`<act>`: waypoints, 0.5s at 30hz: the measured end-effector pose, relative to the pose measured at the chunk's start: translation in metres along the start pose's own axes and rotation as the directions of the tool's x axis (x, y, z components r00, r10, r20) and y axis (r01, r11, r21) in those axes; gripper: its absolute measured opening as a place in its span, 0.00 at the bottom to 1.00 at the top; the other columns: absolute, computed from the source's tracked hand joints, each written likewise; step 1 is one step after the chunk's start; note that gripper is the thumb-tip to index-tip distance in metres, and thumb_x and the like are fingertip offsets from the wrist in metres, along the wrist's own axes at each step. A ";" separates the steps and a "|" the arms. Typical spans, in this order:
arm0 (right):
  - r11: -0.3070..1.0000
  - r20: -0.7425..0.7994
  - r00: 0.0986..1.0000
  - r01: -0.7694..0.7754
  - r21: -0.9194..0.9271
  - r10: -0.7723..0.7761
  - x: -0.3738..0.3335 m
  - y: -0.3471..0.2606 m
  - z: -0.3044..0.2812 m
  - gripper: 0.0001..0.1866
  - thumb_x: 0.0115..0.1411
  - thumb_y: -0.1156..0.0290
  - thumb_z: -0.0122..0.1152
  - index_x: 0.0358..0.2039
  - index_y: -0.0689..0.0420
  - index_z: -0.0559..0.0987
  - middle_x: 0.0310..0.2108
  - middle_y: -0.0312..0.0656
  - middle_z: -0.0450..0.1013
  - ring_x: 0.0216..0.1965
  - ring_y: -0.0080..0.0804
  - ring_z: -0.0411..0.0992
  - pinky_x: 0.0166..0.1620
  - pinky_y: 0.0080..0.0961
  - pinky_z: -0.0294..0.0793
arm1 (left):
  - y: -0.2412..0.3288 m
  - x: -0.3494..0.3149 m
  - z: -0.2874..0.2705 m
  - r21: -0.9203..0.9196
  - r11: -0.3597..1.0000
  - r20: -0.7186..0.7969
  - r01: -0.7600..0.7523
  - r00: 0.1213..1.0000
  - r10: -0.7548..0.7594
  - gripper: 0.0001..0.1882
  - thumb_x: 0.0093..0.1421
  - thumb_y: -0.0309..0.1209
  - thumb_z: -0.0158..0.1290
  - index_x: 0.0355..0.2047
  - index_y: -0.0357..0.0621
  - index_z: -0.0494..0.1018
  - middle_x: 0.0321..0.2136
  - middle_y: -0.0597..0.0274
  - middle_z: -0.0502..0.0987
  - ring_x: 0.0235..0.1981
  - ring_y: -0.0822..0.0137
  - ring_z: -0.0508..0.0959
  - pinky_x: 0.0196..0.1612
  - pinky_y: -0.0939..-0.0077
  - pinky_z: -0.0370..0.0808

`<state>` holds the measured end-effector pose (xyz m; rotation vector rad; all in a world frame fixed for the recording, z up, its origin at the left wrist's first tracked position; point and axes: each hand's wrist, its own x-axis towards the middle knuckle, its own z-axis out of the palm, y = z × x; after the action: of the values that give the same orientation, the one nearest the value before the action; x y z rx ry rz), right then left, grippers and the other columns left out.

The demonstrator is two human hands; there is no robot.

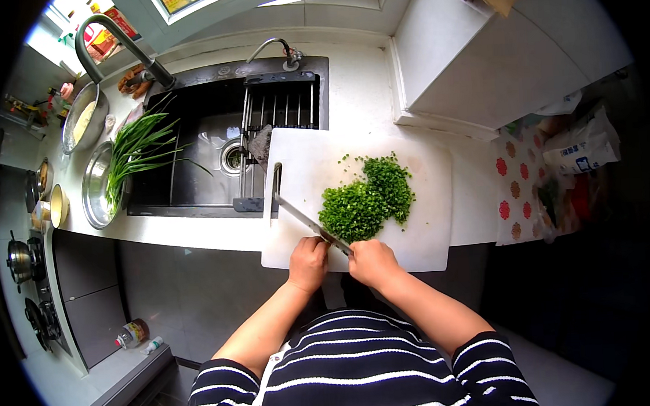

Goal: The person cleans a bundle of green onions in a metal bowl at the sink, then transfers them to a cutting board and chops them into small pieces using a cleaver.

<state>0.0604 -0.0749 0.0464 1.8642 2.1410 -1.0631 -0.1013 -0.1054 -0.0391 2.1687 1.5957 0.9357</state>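
Observation:
A white cutting board (429, 227) lies on the counter in front of me, its left part reaching over the sink's edge. Finely chopped green chives or scallions (365, 201) are heaped on its middle. My right hand (373, 262) is closed around the handle of a kitchen knife (307, 220), whose blade slants away to the far left beside the heap. My left hand (310, 264) rests at the board's near edge, left of the blade, with its fingers curled together. Whatever those fingers pinch is hidden.
Left of the board is a dark sink (204, 147) with a drying rack (283, 102) and a tall faucet (122, 48). Long green stalks (142, 150) hang from a metal bowl (93, 189) over the sink. A patterned cloth (519, 185) and bags lie at right.

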 end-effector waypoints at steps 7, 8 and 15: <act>0.997 0.061 0.996 -0.061 -0.036 0.063 0.011 -0.011 0.009 0.09 0.51 0.71 0.54 0.29 0.59 0.81 0.29 0.55 0.77 0.34 0.55 0.76 0.41 0.46 0.76 | 0.000 -0.002 0.001 -0.033 0.998 0.013 0.048 0.999 -0.047 0.06 0.46 0.20 0.55 0.27 0.42 0.74 0.28 0.58 0.75 0.30 0.54 0.74 0.33 0.64 0.74; 0.997 0.063 0.995 -0.069 -0.034 0.071 0.016 -0.012 0.011 0.09 0.51 0.71 0.54 0.29 0.59 0.81 0.29 0.55 0.77 0.34 0.55 0.76 0.41 0.46 0.76 | 0.000 -0.002 0.001 -0.040 0.998 0.014 0.053 0.999 -0.052 0.06 0.46 0.20 0.55 0.26 0.42 0.75 0.27 0.58 0.75 0.30 0.54 0.74 0.33 0.64 0.74; 0.989 -0.039 0.998 -0.033 0.142 0.039 0.030 0.009 0.002 0.11 0.51 0.68 0.58 0.31 0.60 0.81 0.28 0.54 0.76 0.34 0.53 0.76 0.41 0.44 0.75 | 0.002 0.012 0.006 -0.090 0.996 -0.038 0.020 0.999 -0.024 0.04 0.47 0.22 0.56 0.25 0.43 0.73 0.27 0.57 0.75 0.30 0.55 0.75 0.32 0.64 0.74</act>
<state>0.0610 -0.0505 0.0257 1.9946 2.0965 -1.2082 -0.0936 -0.0943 -0.0384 2.0810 1.5606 1.0283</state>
